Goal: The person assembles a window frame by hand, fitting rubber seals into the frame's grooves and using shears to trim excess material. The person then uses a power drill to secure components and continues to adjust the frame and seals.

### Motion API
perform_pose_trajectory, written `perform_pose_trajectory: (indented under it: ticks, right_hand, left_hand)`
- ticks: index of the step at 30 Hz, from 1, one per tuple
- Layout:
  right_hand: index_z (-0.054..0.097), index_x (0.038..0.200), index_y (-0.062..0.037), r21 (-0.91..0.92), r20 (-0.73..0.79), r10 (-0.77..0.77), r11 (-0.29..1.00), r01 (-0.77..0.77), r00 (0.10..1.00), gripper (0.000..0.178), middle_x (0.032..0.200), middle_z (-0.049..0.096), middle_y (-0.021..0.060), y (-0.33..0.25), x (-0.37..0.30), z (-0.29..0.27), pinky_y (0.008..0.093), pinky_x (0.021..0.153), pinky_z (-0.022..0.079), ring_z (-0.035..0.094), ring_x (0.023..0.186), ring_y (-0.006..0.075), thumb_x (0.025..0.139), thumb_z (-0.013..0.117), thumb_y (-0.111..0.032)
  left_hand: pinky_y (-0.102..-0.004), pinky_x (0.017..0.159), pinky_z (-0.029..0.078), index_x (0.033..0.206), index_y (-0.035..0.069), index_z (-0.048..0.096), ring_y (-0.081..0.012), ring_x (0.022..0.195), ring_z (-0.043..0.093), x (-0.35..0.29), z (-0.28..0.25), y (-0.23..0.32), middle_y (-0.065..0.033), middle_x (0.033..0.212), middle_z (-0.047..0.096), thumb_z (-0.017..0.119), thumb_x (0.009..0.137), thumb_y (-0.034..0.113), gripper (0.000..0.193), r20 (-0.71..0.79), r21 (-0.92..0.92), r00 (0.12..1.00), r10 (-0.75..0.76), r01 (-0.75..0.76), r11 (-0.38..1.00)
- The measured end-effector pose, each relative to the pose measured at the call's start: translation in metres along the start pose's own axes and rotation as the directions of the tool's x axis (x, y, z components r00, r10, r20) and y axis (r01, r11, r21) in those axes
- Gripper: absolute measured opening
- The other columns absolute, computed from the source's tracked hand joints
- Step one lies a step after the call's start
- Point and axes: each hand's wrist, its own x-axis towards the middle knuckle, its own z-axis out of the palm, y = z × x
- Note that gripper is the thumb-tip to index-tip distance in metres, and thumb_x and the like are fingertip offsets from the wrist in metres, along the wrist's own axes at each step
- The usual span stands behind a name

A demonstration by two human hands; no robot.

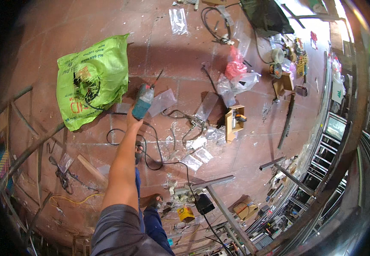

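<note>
My left arm reaches up from the lower edge, and my left hand (133,121) is closed around the rear of a teal corded power drill (143,102). Its grey front end carries a long thin bit that points up and to the right. The drill itself hides most of my fingers. Just left of it lies a bright green plastic sack (112,64) with a dark cord across it. Clear plastic sheets (163,102) lie on the floor beside the drill's right side. A black cable (156,141) loops over the tiles below. My right hand is outside the picture.
Metal frames (31,160) stand at the left, and more metal bars (219,205) at the lower right. An open cardboard box (229,128) sits right of centre, near a red plastic bag (235,64). A yellow container (186,214) stands near my feet. Plastic scraps litter the tiled floor.
</note>
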Motion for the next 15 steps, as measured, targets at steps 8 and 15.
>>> perform_pose_trajectory:
  ticks: [8,15]
  right_hand:
    - [0.047,0.151,0.0113,-0.042,0.005,0.002,0.999,-0.001,1.0,0.071,0.149,0.055,0.0264,0.028,-0.018,-0.046,0.0455,0.12,0.034,0.05,0.14,0.0356,0.109,0.043,-0.045]
    - [0.049,0.149,0.009,0.121,0.128,-0.058,0.992,0.042,0.99,0.06,0.15,0.054,0.0285,0.034,-0.016,-0.082,0.0454,0.12,0.035,0.051,0.14,0.04,0.11,0.048,-0.036]
  left_hand:
    - [-0.0489,0.097,0.054,0.141,0.003,0.062,-0.0437,0.113,0.069,-0.098,-0.086,0.075,-0.0281,0.124,0.071,0.076,0.091,0.049,0.07,0.531,0.156,0.742,-0.409,0.389,0.908]
    - [-0.0445,0.102,0.051,0.13,0.009,0.071,-0.0343,0.118,0.067,-0.371,-0.177,0.268,-0.0154,0.129,0.071,0.087,0.082,0.035,0.057,0.847,-0.343,0.335,0.412,-0.246,0.907]
